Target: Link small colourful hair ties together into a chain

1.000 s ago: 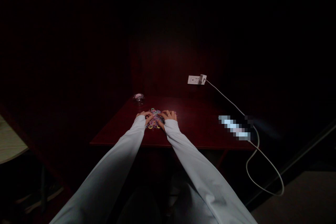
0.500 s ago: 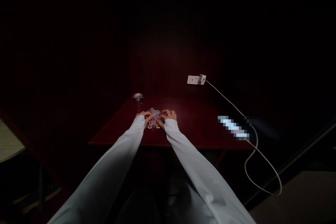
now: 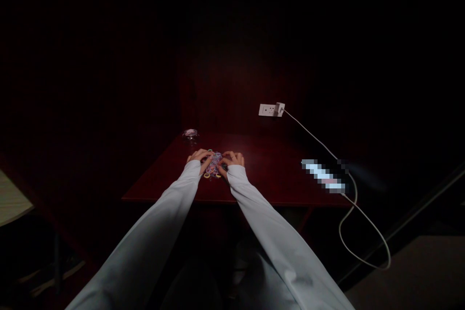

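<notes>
A pile of small, many-coloured hair ties lies on the dark red table, with a few yellow rings at its near edge. My left hand rests at the left side of the pile, fingers bent over its edge and thumb apart from them. Opposite it, my right hand touches the right side, its fingers curved and spread from the thumb. Neither hand shows a hair tie clearly in its grasp; the fingertips are small and partly lost among the bands.
A clear round container with something pinkish at its top stands at the table's back left. On the right lies a blurred-out phone, its white cable running up to a charger in the wall socket.
The fingers of my left hand have lifted and shifted slightly at the far side of the pile. My right hand has barely moved, its fingers still at the pile's right edge.
</notes>
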